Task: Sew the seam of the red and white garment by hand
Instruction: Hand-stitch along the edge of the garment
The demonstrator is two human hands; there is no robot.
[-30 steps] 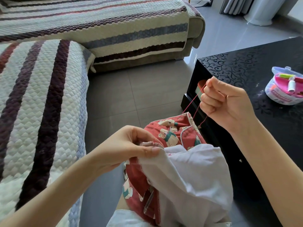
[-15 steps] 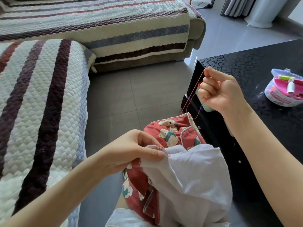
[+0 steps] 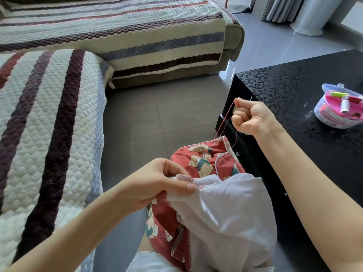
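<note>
The red and white garment (image 3: 225, 209), red with bear prints and a white lining, lies bunched on my lap at bottom centre. My left hand (image 3: 157, 183) pinches its seam edge between thumb and fingers. My right hand (image 3: 253, 119) is raised above and to the right of the garment, fingers curled, pinching a thin needle (image 3: 251, 98) whose tip sticks up. A red thread (image 3: 224, 122) runs in a loop from that hand down to the garment's top edge.
A black patterned coffee table (image 3: 294, 91) stands at right, with a round sewing kit (image 3: 340, 111) of thread spools on it. A striped quilted sofa (image 3: 49, 124) fills the left and back. Grey floor tiles (image 3: 157, 114) lie between them.
My right hand has kept drawing the needle and thread up and away from the garment. My left hand still pinches the seam in the same place.
</note>
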